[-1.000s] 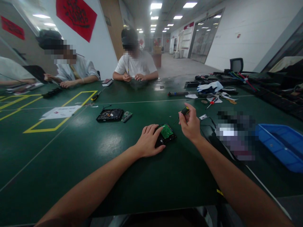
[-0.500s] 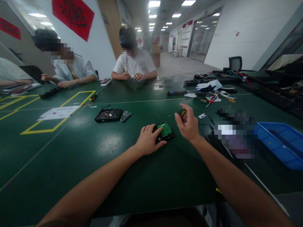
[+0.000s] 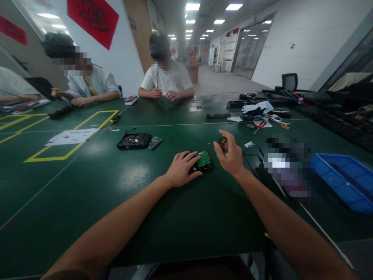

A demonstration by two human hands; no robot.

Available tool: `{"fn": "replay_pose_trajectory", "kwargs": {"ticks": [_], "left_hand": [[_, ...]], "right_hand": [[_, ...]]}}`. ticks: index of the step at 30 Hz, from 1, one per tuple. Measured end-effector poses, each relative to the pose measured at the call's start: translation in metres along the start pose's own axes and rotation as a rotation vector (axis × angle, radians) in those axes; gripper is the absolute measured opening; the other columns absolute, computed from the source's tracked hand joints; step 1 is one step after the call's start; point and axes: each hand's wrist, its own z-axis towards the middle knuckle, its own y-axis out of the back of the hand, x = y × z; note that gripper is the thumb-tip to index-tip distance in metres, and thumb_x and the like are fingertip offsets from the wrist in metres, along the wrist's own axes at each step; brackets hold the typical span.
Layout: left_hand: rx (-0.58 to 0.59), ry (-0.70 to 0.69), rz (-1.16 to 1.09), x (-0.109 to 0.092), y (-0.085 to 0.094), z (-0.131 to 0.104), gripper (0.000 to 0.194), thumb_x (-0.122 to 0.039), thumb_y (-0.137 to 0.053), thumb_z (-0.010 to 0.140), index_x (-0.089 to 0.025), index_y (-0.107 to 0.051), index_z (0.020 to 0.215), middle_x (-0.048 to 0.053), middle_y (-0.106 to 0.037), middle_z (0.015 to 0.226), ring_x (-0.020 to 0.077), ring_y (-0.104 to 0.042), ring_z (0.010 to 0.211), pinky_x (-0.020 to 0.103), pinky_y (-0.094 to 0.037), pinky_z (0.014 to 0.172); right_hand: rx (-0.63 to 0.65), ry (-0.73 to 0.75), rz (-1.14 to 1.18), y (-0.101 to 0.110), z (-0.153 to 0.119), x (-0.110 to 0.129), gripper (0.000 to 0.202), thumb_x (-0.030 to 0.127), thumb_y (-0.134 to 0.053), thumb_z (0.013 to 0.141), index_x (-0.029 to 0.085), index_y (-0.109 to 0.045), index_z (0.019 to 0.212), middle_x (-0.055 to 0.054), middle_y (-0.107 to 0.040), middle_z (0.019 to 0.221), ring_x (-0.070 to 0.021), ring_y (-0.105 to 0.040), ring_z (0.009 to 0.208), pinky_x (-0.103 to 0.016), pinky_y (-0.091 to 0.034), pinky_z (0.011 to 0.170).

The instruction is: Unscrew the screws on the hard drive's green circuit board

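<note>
A hard drive (image 3: 205, 168) with a green circuit board (image 3: 204, 158) facing up lies on the table in front of me. My left hand (image 3: 183, 168) grips it from the left, fingers across its top and thumb along the near edge. In my right hand (image 3: 230, 153) is a screwdriver (image 3: 222, 140) with a black and yellow handle, pinched between thumb and fingers. Its thin shaft slants down to the right side of the drive; whether the tip touches a screw I cannot tell.
An opened hard drive (image 3: 134, 141) and a loose circuit board (image 3: 155, 142) lie to the left. On the right are a blue bin (image 3: 344, 179), cables and a red screwdriver (image 3: 260, 126). Two people (image 3: 167, 79) work across the green table (image 3: 140, 221); another shows at far left.
The view has shifted slightly. My left fingers have moved a little on the drive, showing more of the green board. My right hand stays on the screwdriver beside the drive.
</note>
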Motion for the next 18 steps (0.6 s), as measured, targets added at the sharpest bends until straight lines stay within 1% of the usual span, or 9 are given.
{"fn": "replay_pose_trajectory", "kwargs": {"ticks": [8, 12, 18], "left_hand": [[0.009, 0.008, -0.004, 0.0000, 0.0004, 0.0001, 0.074, -0.068, -0.054, 0.095, -0.029, -0.042, 0.157, 0.007, -0.041, 0.163, 0.0392, -0.037, 0.145, 0.060, -0.030, 0.118], [0.005, 0.008, -0.002, -0.0003, 0.0001, 0.0001, 0.074, -0.068, -0.054, 0.095, -0.028, -0.043, 0.156, 0.007, -0.042, 0.163, 0.0387, -0.038, 0.144, 0.059, -0.031, 0.117], [-0.009, 0.004, -0.005, 0.0002, 0.0002, 0.0000, 0.074, -0.068, -0.054, 0.095, -0.029, -0.043, 0.157, 0.008, -0.043, 0.162, 0.0386, -0.039, 0.143, 0.059, -0.031, 0.117]], "right_hand": [[0.018, -0.010, -0.017, 0.0006, 0.0001, -0.0011, 0.048, 0.039, -0.061, 0.099, 0.027, -0.050, 0.144, -0.008, -0.069, 0.119, -0.0191, -0.068, 0.070, -0.038, -0.060, 0.070], [0.020, -0.011, -0.019, -0.0008, -0.0005, -0.0016, 0.049, 0.039, -0.061, 0.099, 0.027, -0.050, 0.145, -0.009, -0.069, 0.123, -0.0191, -0.069, 0.071, -0.038, -0.061, 0.072], [0.035, 0.016, -0.026, -0.0009, 0.0007, 0.0003, 0.049, 0.040, -0.062, 0.099, 0.029, -0.050, 0.145, -0.008, -0.067, 0.128, -0.0204, -0.068, 0.075, -0.041, -0.061, 0.075]]}}
